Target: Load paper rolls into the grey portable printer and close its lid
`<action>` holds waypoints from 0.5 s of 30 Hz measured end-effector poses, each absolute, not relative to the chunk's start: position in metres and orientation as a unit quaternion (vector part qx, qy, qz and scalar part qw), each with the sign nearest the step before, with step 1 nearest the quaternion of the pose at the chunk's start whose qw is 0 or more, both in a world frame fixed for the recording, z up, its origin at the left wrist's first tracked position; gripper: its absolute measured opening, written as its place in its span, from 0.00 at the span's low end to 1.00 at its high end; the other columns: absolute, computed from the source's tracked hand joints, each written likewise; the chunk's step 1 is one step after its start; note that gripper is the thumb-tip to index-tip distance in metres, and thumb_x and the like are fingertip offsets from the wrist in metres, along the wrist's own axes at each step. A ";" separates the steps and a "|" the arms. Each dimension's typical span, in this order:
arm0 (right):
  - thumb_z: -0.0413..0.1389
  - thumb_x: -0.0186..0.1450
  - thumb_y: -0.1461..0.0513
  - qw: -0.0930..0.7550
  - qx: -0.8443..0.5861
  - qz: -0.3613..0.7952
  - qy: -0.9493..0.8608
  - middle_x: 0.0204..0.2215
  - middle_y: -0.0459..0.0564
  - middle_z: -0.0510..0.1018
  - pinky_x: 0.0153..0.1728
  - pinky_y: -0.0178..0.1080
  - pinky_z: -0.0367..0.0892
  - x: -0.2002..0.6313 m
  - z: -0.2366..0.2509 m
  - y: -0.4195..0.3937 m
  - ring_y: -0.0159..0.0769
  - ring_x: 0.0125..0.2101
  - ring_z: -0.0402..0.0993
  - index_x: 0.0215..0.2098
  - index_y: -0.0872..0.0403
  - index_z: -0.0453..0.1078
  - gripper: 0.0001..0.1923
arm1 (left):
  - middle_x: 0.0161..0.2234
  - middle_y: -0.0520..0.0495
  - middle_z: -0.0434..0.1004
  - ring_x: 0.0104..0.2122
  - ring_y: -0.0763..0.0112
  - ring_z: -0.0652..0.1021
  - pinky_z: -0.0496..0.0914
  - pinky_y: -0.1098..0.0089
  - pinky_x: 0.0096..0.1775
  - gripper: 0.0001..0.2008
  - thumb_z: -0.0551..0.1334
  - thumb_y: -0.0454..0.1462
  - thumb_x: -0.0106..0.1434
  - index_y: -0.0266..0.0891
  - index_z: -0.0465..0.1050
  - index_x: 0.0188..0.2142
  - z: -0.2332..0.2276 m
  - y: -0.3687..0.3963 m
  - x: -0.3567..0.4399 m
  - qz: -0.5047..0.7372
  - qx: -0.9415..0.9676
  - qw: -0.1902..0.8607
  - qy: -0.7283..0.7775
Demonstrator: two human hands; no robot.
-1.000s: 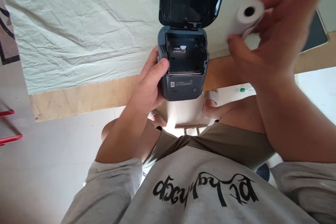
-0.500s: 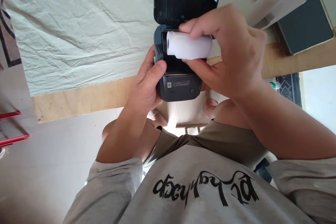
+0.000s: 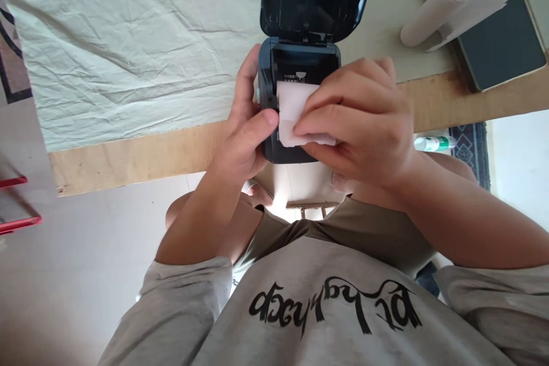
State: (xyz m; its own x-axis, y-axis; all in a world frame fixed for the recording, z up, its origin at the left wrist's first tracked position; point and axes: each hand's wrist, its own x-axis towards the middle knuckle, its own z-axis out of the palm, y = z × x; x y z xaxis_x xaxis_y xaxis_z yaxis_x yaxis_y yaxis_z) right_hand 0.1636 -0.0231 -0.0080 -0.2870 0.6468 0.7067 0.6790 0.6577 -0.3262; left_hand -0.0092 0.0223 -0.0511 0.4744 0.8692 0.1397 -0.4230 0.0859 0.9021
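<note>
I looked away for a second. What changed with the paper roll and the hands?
The right hand brought the paper roll down into the open printer and now pulls its loose paper end forward over the front. The left hand still grips the printer's side; the lid stays open.

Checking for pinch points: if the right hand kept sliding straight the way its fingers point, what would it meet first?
Probably the left hand's thumb, just beyond the right hand fingertips, pressed against the printer side over the paper strip; depth is unclear.
</note>
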 end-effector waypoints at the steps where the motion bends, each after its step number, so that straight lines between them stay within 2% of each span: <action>1: 0.59 0.62 0.62 0.424 -0.407 -0.022 -0.809 0.33 0.40 0.79 0.36 0.43 0.62 0.165 -0.009 -0.023 0.34 0.37 0.73 0.32 0.48 0.70 0.02 | 0.50 0.50 0.75 0.53 0.59 0.76 0.71 0.61 0.52 0.35 0.70 0.51 0.50 0.53 0.64 0.56 -0.054 0.023 -0.010 0.455 0.518 0.694 0.206; 4: 0.57 0.63 0.56 0.422 -0.384 0.021 -0.821 0.35 0.43 0.79 0.38 0.46 0.66 0.171 -0.010 -0.021 0.37 0.38 0.74 0.33 0.48 0.70 0.05 | 0.53 0.52 0.72 0.54 0.59 0.76 0.73 0.64 0.47 0.42 0.72 0.47 0.48 0.58 0.57 0.61 -0.060 0.022 -0.011 0.446 0.519 0.682 0.259; 6: 0.55 0.64 0.56 0.473 -0.373 0.042 -0.797 0.33 0.45 0.77 0.39 0.46 0.68 0.176 -0.009 -0.020 0.36 0.37 0.73 0.33 0.49 0.69 0.06 | 0.54 0.51 0.72 0.54 0.58 0.76 0.74 0.64 0.45 0.46 0.72 0.45 0.48 0.58 0.53 0.63 -0.063 0.021 -0.012 0.446 0.517 0.678 0.273; 8: 0.53 0.65 0.58 0.533 -0.420 0.048 -0.733 0.34 0.46 0.74 0.41 0.44 0.70 0.181 -0.006 -0.018 0.35 0.38 0.72 0.37 0.47 0.69 0.05 | 0.53 0.50 0.72 0.51 0.59 0.77 0.75 0.66 0.41 0.48 0.73 0.45 0.45 0.57 0.53 0.63 -0.062 0.020 -0.013 0.451 0.524 0.677 0.251; 10: 0.52 0.66 0.57 0.556 -0.491 0.074 -0.666 0.42 0.45 0.71 0.45 0.43 0.70 0.184 -0.004 -0.018 0.36 0.46 0.72 0.47 0.41 0.67 0.11 | 0.53 0.49 0.72 0.48 0.61 0.77 0.75 0.67 0.39 0.48 0.73 0.44 0.45 0.56 0.54 0.63 -0.060 0.020 -0.013 0.447 0.525 0.681 0.246; 12: 0.52 0.66 0.55 0.545 -0.515 0.132 -0.649 0.55 0.42 0.65 0.50 0.43 0.69 0.187 -0.002 -0.017 0.39 0.57 0.68 0.56 0.33 0.61 0.21 | 0.52 0.49 0.72 0.45 0.63 0.77 0.74 0.67 0.38 0.47 0.72 0.41 0.46 0.55 0.55 0.63 -0.058 0.019 -0.013 0.435 0.522 0.686 0.260; 14: 0.51 0.65 0.56 0.549 -0.492 0.174 -0.653 0.61 0.37 0.60 0.55 0.41 0.68 0.189 -0.001 -0.015 0.39 0.63 0.63 0.58 0.29 0.58 0.24 | 0.47 0.49 0.74 0.45 0.63 0.77 0.73 0.67 0.39 0.47 0.72 0.40 0.46 0.55 0.54 0.64 -0.058 0.018 -0.013 0.432 0.517 0.687 0.272; 15: 0.50 0.66 0.57 0.560 -0.482 0.184 -0.649 0.61 0.35 0.59 0.55 0.40 0.68 0.190 -0.001 -0.015 0.38 0.62 0.64 0.58 0.28 0.59 0.24 | 0.44 0.50 0.74 0.45 0.63 0.77 0.73 0.68 0.38 0.48 0.72 0.40 0.45 0.55 0.53 0.64 -0.058 0.018 -0.013 0.438 0.515 0.685 0.271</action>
State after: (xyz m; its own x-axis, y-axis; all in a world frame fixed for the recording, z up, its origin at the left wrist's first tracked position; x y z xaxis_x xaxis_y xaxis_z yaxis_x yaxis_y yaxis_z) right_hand 0.1899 -0.0148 -0.0013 0.0910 0.8312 0.5485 0.4190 0.4677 -0.7783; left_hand -0.0135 0.0183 -0.0579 0.4685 0.8798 0.0801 -0.3210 0.0850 0.9432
